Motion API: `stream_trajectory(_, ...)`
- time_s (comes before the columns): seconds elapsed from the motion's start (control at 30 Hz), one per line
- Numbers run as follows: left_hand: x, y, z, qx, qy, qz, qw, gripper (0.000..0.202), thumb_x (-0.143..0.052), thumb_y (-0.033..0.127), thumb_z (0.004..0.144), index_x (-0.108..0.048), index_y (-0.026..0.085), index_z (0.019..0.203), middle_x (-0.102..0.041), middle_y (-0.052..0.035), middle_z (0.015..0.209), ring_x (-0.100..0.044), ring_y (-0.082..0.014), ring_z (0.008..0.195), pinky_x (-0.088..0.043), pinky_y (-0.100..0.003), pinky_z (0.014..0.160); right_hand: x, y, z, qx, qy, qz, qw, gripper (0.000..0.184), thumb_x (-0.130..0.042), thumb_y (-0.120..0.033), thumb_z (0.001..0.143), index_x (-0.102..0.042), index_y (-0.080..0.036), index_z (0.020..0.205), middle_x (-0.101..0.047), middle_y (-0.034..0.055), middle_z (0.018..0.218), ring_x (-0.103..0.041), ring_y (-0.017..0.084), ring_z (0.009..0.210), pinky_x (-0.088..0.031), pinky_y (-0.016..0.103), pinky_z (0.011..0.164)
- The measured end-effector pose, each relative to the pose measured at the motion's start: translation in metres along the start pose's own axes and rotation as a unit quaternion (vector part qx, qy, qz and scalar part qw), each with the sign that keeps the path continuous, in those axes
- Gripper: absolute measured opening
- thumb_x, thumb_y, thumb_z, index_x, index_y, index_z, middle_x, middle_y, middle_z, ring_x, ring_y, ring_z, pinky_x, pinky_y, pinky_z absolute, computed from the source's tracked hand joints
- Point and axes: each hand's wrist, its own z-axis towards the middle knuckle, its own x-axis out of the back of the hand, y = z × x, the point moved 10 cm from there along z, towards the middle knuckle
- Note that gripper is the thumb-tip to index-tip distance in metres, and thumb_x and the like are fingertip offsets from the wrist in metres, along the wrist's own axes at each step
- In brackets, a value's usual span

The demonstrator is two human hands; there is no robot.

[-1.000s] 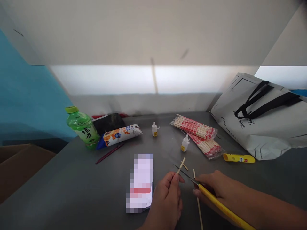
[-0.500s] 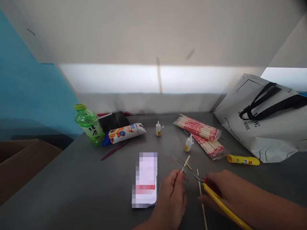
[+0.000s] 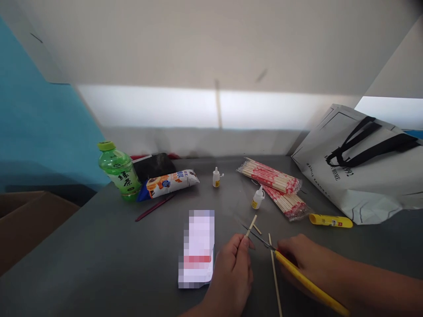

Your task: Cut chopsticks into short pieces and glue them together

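My left hand [image 3: 231,275] pinches a short wooden stick [image 3: 251,225] by its near end, the stick pointing away over the grey table [image 3: 99,255]. My right hand [image 3: 306,262] grips yellow-handled scissors [image 3: 297,277], whose thin blades [image 3: 256,237] reach left to the stick just above my left fingertips. A long bamboo stick [image 3: 274,273] lies on the table between my hands. A small cut piece of stick [image 3: 257,229] rests beside the held one.
Two glue bottles [image 3: 216,177] [image 3: 257,198], two packs of bamboo sticks [image 3: 269,176] [image 3: 287,202], a yellow tube [image 3: 330,220], a white tote bag [image 3: 360,171], a green drink bottle [image 3: 119,171], a snack packet [image 3: 169,183], a dark red pen [image 3: 153,208] and a blurred card [image 3: 197,248] surround my hands.
The view has shifted slightly. The scissors' blades have come back to the held stick after drawing a little away from it half a second ago. My left hand keeps its pinch.
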Motion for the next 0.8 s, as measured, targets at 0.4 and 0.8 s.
stream_trajectory(0.4,0.001,-0.002,0.003,-0.002,-0.002,0.001,1.000,0.030,-0.045,0.050,0.101,-0.050,0.023,0.088,-0.031,0.0141,0.048,-0.027,-0.0065,0.037,-0.023,-0.017,0.037,0.001,0.000,0.005,-0.012,-0.026,-0.010,1.000,0.019,-0.058,-0.027,0.076,-0.050,-0.020,0.061,-0.042,-0.0060,0.054,-0.037,0.012,0.055,-0.020,0.026,0.045)
stream_trajectory(0.8,0.001,0.006,-0.001,-0.007,-0.005,0.052,0.999,0.027,-0.040,0.042,0.104,-0.051,0.022,0.091,-0.040,0.0120,0.046,-0.036,-0.0079,0.032,-0.027,-0.018,0.035,0.007,-0.012,-0.003,-0.037,-0.087,0.004,0.996,0.016,-0.056,-0.024,0.071,-0.047,-0.023,0.058,-0.049,-0.0053,0.046,-0.045,0.013,0.043,-0.027,0.024,0.039)
